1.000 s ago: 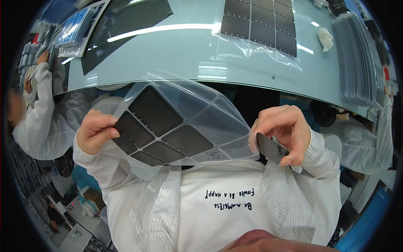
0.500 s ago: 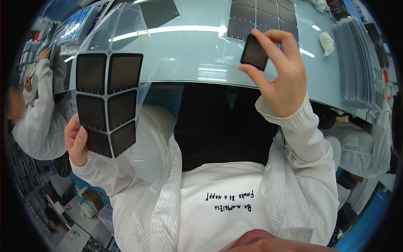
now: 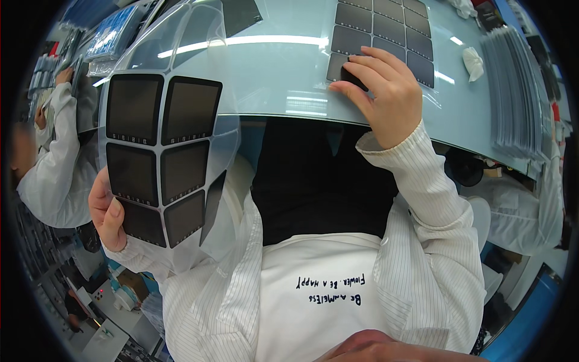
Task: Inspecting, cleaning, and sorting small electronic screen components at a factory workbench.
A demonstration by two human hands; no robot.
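In my left hand [image 3: 110, 218], the lower left edge of a translucent plastic sheet [image 3: 199, 33] is pinched under the thumb. Several black, rounded-square panels [image 3: 134, 108] sit on this sheet in rows, with tiny marks along their lower edges. My right hand [image 3: 391, 99] reaches over the glass-topped table, fingertips closed around a small black square panel [image 3: 353, 77], most of it hidden by the fingers. Beneath and beyond that hand lies a grid of similar dark panels [image 3: 391, 31]. The held panel is over the grid's near left corner; whether it touches the surface I cannot tell.
A dark flat sheet [image 3: 242, 17] lies at the table's far side. A thick stack of clear sheets [image 3: 512, 96] stands at the right, beside crumpled white tissue [image 3: 473, 64]. Blue-and-white packs [image 3: 111, 36] are piled at far left, near a co-worker's white sleeve [image 3: 60, 114].
My right hand has carried the small black panel away from me, slightly left, onto the near left corner of the grid. The sheet in my left hand has shifted and turned, showing another panel at its right.
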